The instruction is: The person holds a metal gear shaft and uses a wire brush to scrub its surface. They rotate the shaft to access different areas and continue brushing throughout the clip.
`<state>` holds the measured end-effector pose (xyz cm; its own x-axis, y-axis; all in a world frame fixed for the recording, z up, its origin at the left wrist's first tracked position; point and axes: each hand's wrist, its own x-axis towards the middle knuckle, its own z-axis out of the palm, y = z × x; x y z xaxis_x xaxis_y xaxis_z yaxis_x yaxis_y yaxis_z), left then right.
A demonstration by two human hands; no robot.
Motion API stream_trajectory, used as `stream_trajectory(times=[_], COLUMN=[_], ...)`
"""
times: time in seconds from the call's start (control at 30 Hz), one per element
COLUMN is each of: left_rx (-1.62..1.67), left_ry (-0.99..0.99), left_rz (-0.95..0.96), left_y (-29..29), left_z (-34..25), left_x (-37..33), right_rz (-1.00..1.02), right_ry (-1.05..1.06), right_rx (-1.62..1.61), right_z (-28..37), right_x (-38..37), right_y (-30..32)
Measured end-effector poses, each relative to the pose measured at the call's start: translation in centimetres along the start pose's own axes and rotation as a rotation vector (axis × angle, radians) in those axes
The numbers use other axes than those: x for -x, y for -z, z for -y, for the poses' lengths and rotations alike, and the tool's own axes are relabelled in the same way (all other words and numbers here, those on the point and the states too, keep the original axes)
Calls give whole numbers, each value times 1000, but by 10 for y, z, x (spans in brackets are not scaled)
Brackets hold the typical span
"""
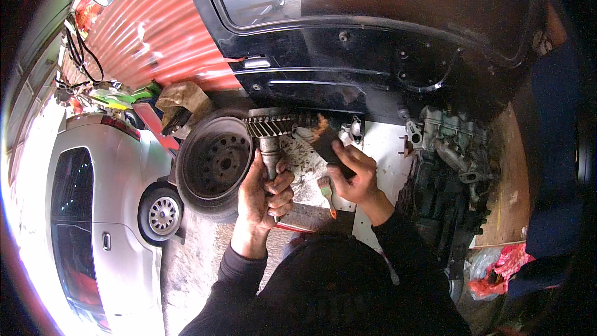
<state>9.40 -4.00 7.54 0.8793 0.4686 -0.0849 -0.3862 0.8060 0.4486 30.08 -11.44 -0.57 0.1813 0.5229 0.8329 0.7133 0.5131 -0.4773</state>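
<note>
My left hand (266, 190) is wrapped round the steel stem of a gear shaft (270, 149), which stands upright with its wide helical-toothed gear at the top. To its right, my right hand (357, 177) grips a dark, flat piece with a ragged tan end (328, 143) between thumb and fingers. That tan end points up toward the gear side and looks apart from the teeth; its exact kind cannot be made out. Below it lies a paintbrush (326, 196) with an orange-tipped handle, on a dirty white surface (305, 180).
A wheel rim with tire (217, 165) leans left of my hands. An engine block (454, 168) stands at the right, near red and clear plastic bags (497, 274). A black vehicle door panel (336, 56) spans the far side. A silver car (106, 211) is parked at the left.
</note>
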Motion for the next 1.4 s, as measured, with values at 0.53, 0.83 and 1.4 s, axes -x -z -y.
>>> stream_trajectory(times=[0.53, 0.83, 1.4], left_rx=[-469, -752, -1102], left_ry=[-201, -425, -448], left_rz=[-295, -468, -484], left_y=[1, 9, 66], left_z=[13, 22, 30], left_x=[-5, -18, -29], right_rz=[-161, -104, 15], right_ry=[183, 56, -111], right_rx=[-71, 18, 121], right_z=[42, 39, 26], right_x=[-50, -29, 21], right_y=[-2, -20, -18])
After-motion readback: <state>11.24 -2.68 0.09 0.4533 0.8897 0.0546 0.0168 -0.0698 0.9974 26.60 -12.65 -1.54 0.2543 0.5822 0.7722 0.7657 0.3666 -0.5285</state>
